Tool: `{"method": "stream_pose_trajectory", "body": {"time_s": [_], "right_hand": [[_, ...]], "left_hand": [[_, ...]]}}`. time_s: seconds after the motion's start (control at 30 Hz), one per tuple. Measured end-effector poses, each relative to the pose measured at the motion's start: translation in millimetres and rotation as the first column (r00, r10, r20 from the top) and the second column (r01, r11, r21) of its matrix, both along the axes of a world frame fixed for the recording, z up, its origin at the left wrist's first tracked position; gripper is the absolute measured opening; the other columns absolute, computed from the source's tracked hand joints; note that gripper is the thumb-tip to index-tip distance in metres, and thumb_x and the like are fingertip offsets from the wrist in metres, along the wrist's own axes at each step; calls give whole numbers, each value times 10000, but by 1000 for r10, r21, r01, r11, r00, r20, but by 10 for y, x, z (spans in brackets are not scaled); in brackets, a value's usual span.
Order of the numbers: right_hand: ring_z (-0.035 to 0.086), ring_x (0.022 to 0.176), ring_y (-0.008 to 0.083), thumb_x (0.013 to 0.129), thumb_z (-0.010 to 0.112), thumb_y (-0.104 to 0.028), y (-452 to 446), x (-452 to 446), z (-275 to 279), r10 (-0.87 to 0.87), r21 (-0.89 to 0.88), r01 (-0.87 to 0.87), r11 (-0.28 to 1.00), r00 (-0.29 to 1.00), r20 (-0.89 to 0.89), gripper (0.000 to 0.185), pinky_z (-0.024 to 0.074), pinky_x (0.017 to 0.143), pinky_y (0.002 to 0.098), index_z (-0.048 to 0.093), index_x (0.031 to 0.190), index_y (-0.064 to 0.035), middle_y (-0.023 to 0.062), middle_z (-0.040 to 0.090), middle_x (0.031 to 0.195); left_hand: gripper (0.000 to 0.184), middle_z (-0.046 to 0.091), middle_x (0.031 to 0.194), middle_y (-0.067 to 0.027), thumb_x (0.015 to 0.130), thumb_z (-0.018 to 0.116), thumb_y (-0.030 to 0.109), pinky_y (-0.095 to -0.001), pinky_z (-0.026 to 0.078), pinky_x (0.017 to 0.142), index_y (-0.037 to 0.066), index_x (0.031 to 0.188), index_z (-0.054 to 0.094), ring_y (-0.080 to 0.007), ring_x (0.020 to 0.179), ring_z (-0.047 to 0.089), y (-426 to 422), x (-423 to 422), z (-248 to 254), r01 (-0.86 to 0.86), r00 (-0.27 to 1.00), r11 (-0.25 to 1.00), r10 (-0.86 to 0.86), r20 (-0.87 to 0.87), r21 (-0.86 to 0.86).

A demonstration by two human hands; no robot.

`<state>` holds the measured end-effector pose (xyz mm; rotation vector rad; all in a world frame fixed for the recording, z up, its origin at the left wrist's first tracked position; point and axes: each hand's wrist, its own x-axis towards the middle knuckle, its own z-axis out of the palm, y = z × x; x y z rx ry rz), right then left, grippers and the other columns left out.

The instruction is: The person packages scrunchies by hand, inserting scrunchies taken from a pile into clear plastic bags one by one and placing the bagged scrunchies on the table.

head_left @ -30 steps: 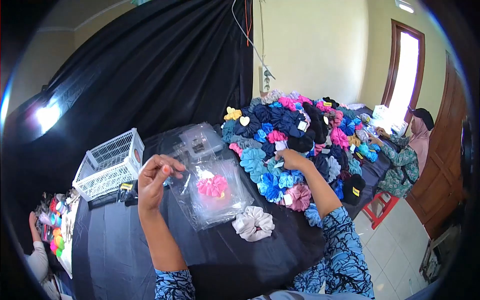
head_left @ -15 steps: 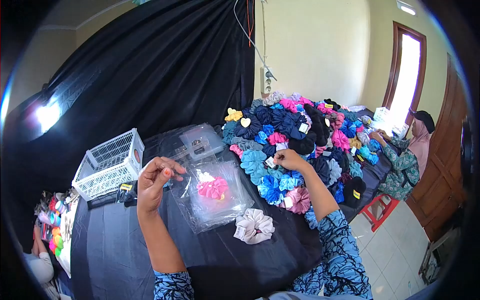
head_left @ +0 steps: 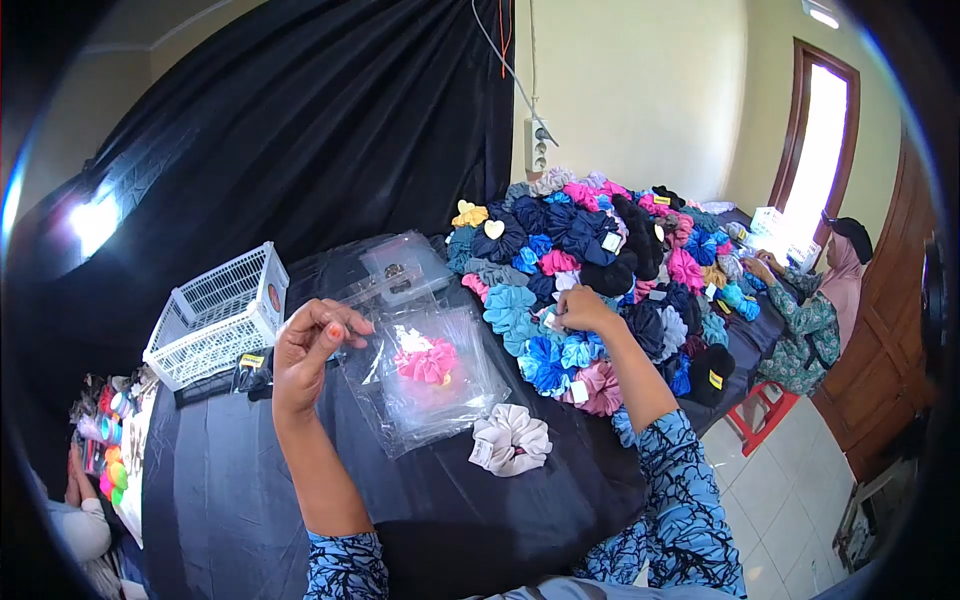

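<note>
My right hand [head_left: 588, 311] is closed at the edge of a heap of scrunchies [head_left: 510, 308], its fingers pinched at a small white tag [head_left: 552, 320]. Which scrunchie carries the tag is partly hidden. My left hand [head_left: 318, 345] is raised over the black cloth, fingers loosely bent, thumb apart from them, nothing visible in it. Just right of it lies a stack of clear plastic bags [head_left: 440, 390], with a pink scrunchie [head_left: 427, 361] showing in the top one. A pale grey scrunchie [head_left: 512, 441] with a white tag lies beside the stack's lower right corner.
A white plastic basket [head_left: 215, 350] stands at the left, with a small black packaged item [head_left: 252, 374] beside it. More clear packaging [head_left: 405, 265] lies behind the bags. A person [head_left: 825, 300] works at the far right; another person's arm [head_left: 75, 480] shows far left. A red stool [head_left: 765, 415] stands on the floor.
My right hand has shifted slightly over the heap, its fingers now at the white tag. My left hand holds nearly the same place. The view has tilted a little.
</note>
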<state>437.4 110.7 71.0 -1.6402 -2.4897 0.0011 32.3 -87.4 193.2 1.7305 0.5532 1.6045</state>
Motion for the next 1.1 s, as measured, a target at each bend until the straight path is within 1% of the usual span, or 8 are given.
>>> {"method": "stream_pose_trajectory", "body": {"time_s": [0.07,0.2,0.27,0.53,0.67,0.77,0.87,1.1], "right_hand": [[603,913,315,622,670,-252,-123,-41,31,128,184,-88,979,966,-225,350,448,847,408,656,913,-58,155,655,955],[585,993,284,615,703,-236,122,-20,-20,322,10,-327,945,924,-204,466,435,861,411,616,1057,-116,96,636,1065],[580,1049,272,611,702,-230,-9,-122,102,128,-231,-141,963,989,-72,498,422,870,423,622,1098,-158,71,643,1090],[605,1042,263,596,704,-307,-168,-228,507,153,-319,-45,947,934,323,522,421,882,415,644,1095,-162,108,652,1092],[602,797,177,676,783,-286,-215,-134,804,333,-151,-405,902,873,-355,428,487,688,326,624,982,-33,76,641,875],[570,757,86,711,751,-122,-562,-353,1240,104,-326,-517,791,640,-762,266,458,616,238,586,907,-48,14,616,874],[598,704,103,724,726,-39,-769,-551,1496,14,-236,-617,751,372,-928,238,495,592,253,557,891,-41,27,625,830],[635,852,135,766,729,-66,-1184,-1130,1915,61,-57,-653,755,157,-986,376,547,704,285,550,1096,-40,59,645,951]], "left_hand": [[166,623,890,-139,898,600,172,-293,511,714,34,833,534,-178,827,613,4,-7,-5,1,1000,1000,-1,1,8],[157,624,891,-134,895,602,159,-293,509,716,32,830,538,-177,827,611,-1,9,7,2,1000,1000,-2,-16,0],[156,625,895,-130,894,604,159,-291,508,718,30,833,542,-175,827,610,-13,27,7,-2,1000,1000,2,-29,-4],[120,628,912,-109,874,634,117,-268,500,724,29,858,554,-153,842,609,13,25,-17,30,997,999,-32,-66,-35],[148,625,916,-107,868,646,142,-271,504,730,26,859,553,-162,855,615,45,42,-40,72,994,997,-74,-76,-25],[167,622,916,-109,868,645,158,-285,512,743,19,860,553,-175,874,620,48,72,-44,116,991,993,-116,-72,-9],[177,623,931,-128,881,626,168,-307,523,760,5,870,558,-195,893,626,34,111,-62,171,982,985,-170,-82,14],[182,629,971,-171,892,607,158,-335,507,804,-22,911,599,-230,880,636,9,256,-88,386,918,922,-380,-117,37]]}}
